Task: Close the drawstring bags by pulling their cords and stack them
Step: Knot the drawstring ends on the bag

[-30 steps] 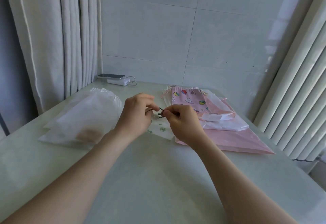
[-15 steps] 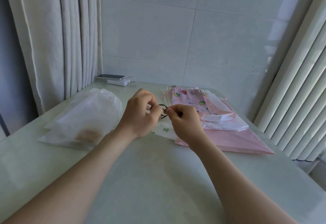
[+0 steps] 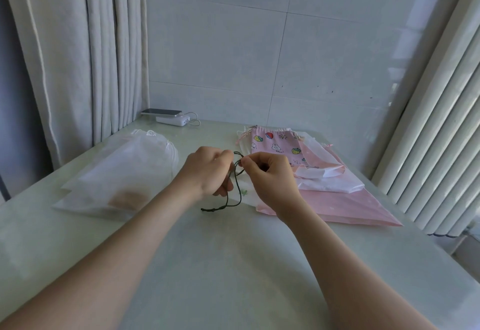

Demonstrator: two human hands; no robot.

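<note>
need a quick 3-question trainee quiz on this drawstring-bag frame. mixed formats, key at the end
1. True or false: the left hand and the right hand both pinch the thin dark green cord.
2. Where is the pink printed fabric drawstring bag? A) on the pile at the person's left B) on top of the pile at the person's right C) held in a hand
3. Fill in: the dark flat phone lies on a white power bank at the far ___ corner of the pale glossy table.

Key: 1 true; 2 B; 3 left.
</note>
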